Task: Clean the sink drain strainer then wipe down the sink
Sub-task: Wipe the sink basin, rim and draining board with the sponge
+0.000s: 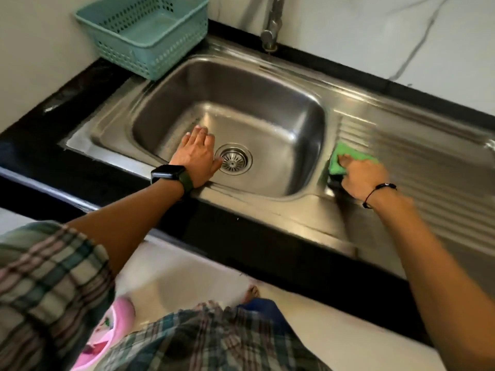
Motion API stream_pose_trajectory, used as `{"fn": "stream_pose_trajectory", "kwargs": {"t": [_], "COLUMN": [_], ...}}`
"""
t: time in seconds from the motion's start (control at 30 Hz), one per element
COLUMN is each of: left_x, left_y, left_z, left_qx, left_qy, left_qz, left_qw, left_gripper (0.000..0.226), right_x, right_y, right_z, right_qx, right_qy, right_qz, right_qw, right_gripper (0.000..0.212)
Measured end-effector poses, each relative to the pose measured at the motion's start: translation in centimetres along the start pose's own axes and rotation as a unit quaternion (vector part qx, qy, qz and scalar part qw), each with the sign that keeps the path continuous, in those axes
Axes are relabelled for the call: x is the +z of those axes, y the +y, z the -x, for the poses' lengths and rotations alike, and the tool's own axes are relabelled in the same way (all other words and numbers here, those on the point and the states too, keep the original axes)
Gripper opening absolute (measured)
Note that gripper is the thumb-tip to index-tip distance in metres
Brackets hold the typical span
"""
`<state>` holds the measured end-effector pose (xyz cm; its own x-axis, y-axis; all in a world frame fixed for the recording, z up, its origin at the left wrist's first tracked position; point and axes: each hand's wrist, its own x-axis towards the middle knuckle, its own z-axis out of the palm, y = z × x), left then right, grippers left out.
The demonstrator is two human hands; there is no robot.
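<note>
The right hand [361, 180] is gripping a green sponge [348, 159] on the sink [267, 97] drainboard, while the left hand [197, 153] is resting spread flat beside the drain strainer [233, 159].

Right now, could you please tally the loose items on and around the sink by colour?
Green: 1, the sponge under the right hand.
Teal: 1, the basket on the counter.
Total: 2.
</note>
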<state>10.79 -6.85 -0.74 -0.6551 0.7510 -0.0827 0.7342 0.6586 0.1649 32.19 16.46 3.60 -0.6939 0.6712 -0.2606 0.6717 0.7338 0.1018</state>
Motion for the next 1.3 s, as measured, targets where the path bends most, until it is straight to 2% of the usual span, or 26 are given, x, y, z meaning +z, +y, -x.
{"fn": "stream_pose_trajectory", "kwargs": {"t": [0.2, 0.33, 0.43, 0.63, 0.73, 0.83, 0.97, 1.13, 1.23, 1.3], "left_x": [-0.1, -0.2, -0.3, -0.5, -0.4, -0.3, -0.3, -0.1, 0.0, -0.3], "left_y": [-0.1, -0.1, -0.3, -0.4, -0.4, -0.3, -0.1, 0.0, -0.2, -0.3], "left_z": [0.2, 0.2, 0.2, 0.6, 0.8, 0.6, 0.2, 0.0, -0.1, 0.0], "left_qx": [0.029, 0.044, 0.054, 0.075, 0.079, 0.080, 0.068, 0.055, 0.047, 0.029], "left_qy": [-0.002, 0.018, 0.035, 0.060, 0.060, 0.056, 0.052, 0.052, 0.052, 0.054], "left_qz": [0.024, 0.046, 0.050, 0.075, 0.090, 0.095, 0.092, 0.087, 0.097, 0.143], "left_qw": [0.999, 0.998, 0.997, 0.993, 0.991, 0.991, 0.992, 0.993, 0.993, 0.988], "left_gripper": [0.060, 0.053, 0.050, 0.044, 0.044, 0.045, 0.045, 0.046, 0.043, 0.040], "right_x": [1.6, 0.8, 0.5, 1.1, 0.9, 1.2, 0.9, -1.2, -2.9, -4.0], "right_y": [-8.9, -16.9, -20.1, -14.9, -10.4, -8.7, -11.8, -15.9, -17.3, -17.4], "right_z": [8.1, 9.1, 9.0, 9.7, 10.8, 11.9, 12.1, 10.6, 8.1, 5.4], "right_qx": [-0.042, -0.094, -0.113, -0.158, -0.104, -0.043, -0.006, -0.073, -0.113, -0.107], "right_qy": [-0.008, 0.014, 0.022, -0.022, -0.061, -0.063, -0.042, -0.064, -0.089, -0.117], "right_qz": [-0.050, -0.123, -0.146, -0.136, -0.103, -0.106, -0.072, -0.047, -0.112, -0.230], "right_qw": [0.998, 0.988, 0.983, 0.978, 0.987, 0.991, 0.997, 0.994, 0.983, 0.960], "right_gripper": [0.054, 0.042, 0.044, 0.064, 0.069, 0.070, 0.062, 0.041, 0.033, 0.026]}}
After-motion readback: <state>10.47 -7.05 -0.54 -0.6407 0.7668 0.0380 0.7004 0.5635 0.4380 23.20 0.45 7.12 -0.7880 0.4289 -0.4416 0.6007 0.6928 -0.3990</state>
